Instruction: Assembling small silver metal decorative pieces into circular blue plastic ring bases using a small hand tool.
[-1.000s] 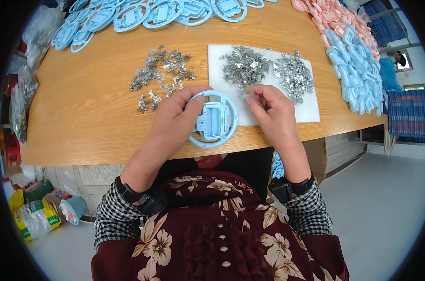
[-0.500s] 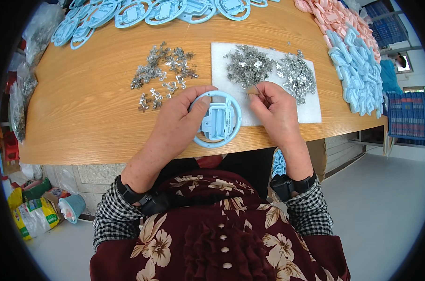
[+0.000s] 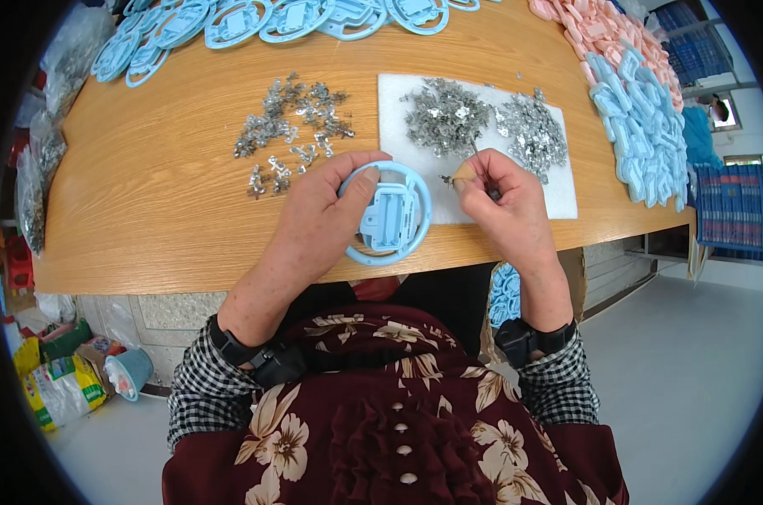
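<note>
A light blue plastic ring part (image 3: 387,215) sits at the near edge of the wooden table (image 3: 162,194), gripped by the left hand (image 3: 318,215). The right hand (image 3: 503,202) pinches a small metal clip (image 3: 464,172) (thin, silvery) over the white foam sheet (image 3: 558,189), beside heaped metal pieces (image 3: 449,114).

blue ring part (image 3: 387,217) half under left hand (image 3: 318,220), metal piece (image 3: 450,178) too small

Left hand (image 3: 318,210) grips blue ring part (image 3: 387,215) | right hand (image 3: 503,202) pinches small metal clip (image 3: 450,178) | white pad (image 3: 558,189) beneath
</note>
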`<state>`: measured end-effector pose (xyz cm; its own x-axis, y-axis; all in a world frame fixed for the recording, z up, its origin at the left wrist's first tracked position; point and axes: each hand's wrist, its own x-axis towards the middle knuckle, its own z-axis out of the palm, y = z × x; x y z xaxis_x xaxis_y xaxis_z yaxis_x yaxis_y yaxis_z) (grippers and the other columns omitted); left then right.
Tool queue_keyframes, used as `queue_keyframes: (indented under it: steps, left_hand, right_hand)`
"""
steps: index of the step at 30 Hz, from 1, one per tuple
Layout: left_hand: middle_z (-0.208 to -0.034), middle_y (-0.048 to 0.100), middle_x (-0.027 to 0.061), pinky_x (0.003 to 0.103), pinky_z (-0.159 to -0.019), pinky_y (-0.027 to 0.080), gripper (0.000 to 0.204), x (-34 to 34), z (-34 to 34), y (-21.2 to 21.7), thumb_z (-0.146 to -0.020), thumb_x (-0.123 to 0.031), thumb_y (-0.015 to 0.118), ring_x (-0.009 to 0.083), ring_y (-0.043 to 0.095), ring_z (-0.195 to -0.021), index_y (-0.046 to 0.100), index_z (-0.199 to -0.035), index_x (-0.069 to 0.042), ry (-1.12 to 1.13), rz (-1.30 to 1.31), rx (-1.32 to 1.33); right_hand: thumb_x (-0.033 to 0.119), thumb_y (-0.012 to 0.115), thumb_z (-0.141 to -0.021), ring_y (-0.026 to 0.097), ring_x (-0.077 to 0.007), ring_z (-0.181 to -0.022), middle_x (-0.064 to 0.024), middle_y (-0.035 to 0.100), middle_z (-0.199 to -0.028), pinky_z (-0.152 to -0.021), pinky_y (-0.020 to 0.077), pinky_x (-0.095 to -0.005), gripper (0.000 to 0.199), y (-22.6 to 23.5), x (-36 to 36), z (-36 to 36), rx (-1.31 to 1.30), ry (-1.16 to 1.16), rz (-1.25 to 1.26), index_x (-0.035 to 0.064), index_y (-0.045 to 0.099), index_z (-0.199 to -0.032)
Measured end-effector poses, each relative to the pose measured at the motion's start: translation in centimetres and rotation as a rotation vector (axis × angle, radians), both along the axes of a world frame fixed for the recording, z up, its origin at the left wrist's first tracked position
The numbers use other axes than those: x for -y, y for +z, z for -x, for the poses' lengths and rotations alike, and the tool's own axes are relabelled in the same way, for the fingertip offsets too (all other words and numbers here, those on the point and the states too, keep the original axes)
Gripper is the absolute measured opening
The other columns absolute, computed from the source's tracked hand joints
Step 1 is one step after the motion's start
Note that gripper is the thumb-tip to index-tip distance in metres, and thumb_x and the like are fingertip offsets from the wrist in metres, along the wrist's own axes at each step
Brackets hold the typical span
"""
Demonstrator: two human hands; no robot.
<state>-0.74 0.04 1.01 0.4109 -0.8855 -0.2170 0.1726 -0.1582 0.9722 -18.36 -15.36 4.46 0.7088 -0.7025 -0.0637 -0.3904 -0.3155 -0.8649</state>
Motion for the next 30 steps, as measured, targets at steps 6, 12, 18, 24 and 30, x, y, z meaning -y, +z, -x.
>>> queue_keyframes:
  steps: [6,12,18,24,30]
  left_hand:
    - [-0.108,0.070,0.0034,0.022,-0.082,0.053,0.029,0.2,-0.2,-0.2,-0.106,-0.016,0.053,0.0060,0.064,-0.094,0.063,-0.127,0.001,-0.001,-0.004,0.066]
    - [-0.092,0.070,0.0058,0.027,-0.075,0.052,0.028,0.5,0.3,-0.3,-0.102,-0.015,0.052,0.0099,0.064,-0.083,0.067,-0.120,0.001,0.078,0.046,0.101]
    - [-0.095,0.070,0.0034,0.024,-0.073,0.052,0.030,0.5,0.0,0.2,-0.101,-0.010,0.049,0.0067,0.063,-0.082,0.067,-0.122,0.002,0.005,-0.046,0.099]
    - [-0.091,0.072,0.0091,0.029,-0.072,0.053,0.032,0.5,-0.3,-0.5,-0.097,-0.012,0.052,0.0118,0.066,-0.078,0.068,-0.120,0.003,0.007,-0.036,0.154]
    - [-0.086,0.073,0.0138,0.032,-0.071,0.055,0.033,0.5,-0.5,-0.6,-0.096,-0.014,0.053,0.0174,0.070,-0.077,0.069,-0.118,0.003,-0.009,-0.019,0.093]
  right_hand:
    - [0.012,0.067,-0.081,0.045,-0.0105,-0.067,-0.0017,0.050,-0.070,-0.061,0.0417,-0.0293,0.016,-0.5,-0.1,0.0,0.019,0.025,-0.032,-0.0011,0.059,-0.087]
    - [0.014,0.068,-0.079,0.052,-0.0202,-0.061,-0.0062,0.052,-0.067,-0.058,0.0438,-0.0339,0.017,1.8,-1.3,-1.2,-0.132,0.195,0.168,0.0015,0.058,-0.085]
    - [0.006,0.070,-0.076,0.052,-0.0190,-0.058,-0.0076,0.053,-0.068,-0.054,0.0431,-0.0315,0.012,2.6,-2.2,-2.8,-0.108,0.336,0.407,0.0014,0.061,-0.083]
    - [0.008,0.070,-0.076,0.062,-0.0322,-0.064,-0.0114,0.062,-0.073,-0.058,0.0494,-0.0412,0.010,3.3,-2.3,-4.4,-0.220,0.464,0.686,0.0044,0.062,-0.082]
    - [0.007,0.070,-0.080,0.064,-0.0340,-0.070,-0.0121,0.064,-0.077,-0.062,0.0521,-0.0405,0.010,3.6,-4.0,-5.4,-0.319,0.490,0.782,0.0026,0.063,-0.086]
